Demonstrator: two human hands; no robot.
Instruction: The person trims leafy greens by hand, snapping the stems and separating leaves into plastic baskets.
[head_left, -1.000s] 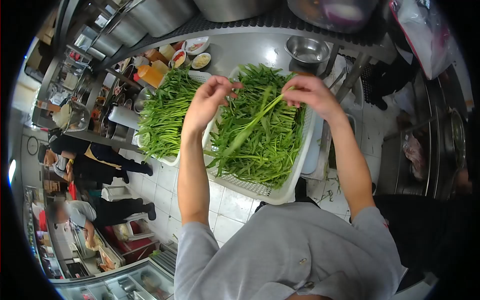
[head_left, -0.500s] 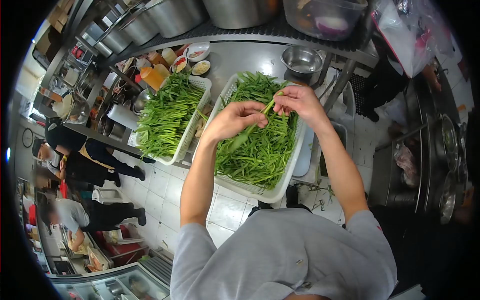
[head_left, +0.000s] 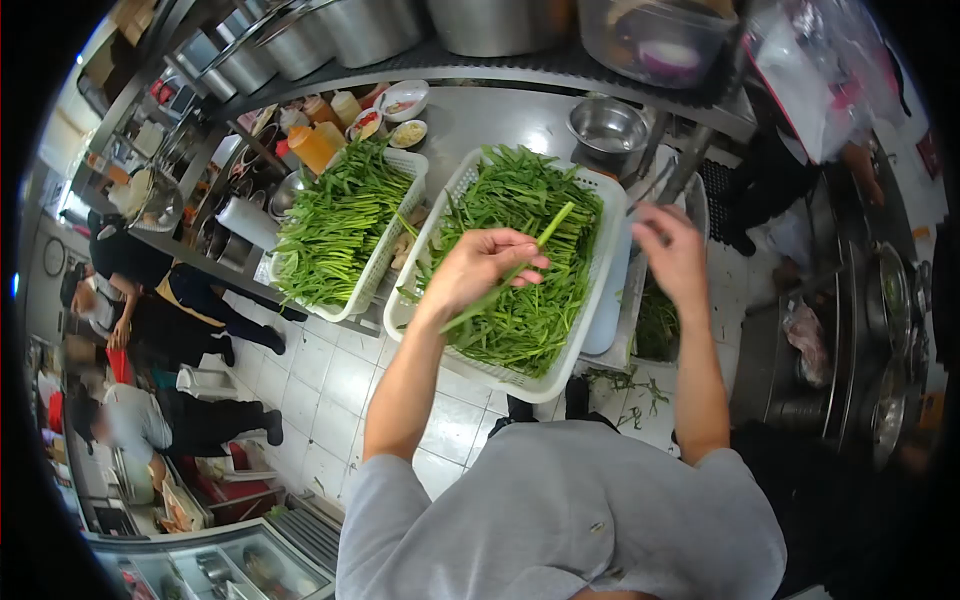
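Note:
My left hand (head_left: 490, 265) pinches a green water spinach stalk (head_left: 556, 224) above the right-hand white basket. The cut end points up and to the right, and the leafy part trails down past my wrist. Underneath, loose water spinach (head_left: 530, 330) fills the white plastic basket (head_left: 612, 200). My right hand (head_left: 672, 245) is just beyond the basket's right edge, over the side of the counter. Its fingers are bent and apart, slightly blurred, with nothing visible in them. A second white basket (head_left: 385, 270) to the left holds water spinach lined up with the stems together.
A steel bowl (head_left: 608, 125) stands behind the right basket. Sauce bottles (head_left: 312, 148) and small bowls (head_left: 407, 134) are at back left. Above runs a shelf (head_left: 500, 72) with pots. Green scraps lie in a bin (head_left: 657, 322) and on the floor. Co-workers (head_left: 150, 425) are at left.
My right hand has left the stalk and moved right, past the basket's edge. My left hand keeps the stalk and has shifted slightly down.

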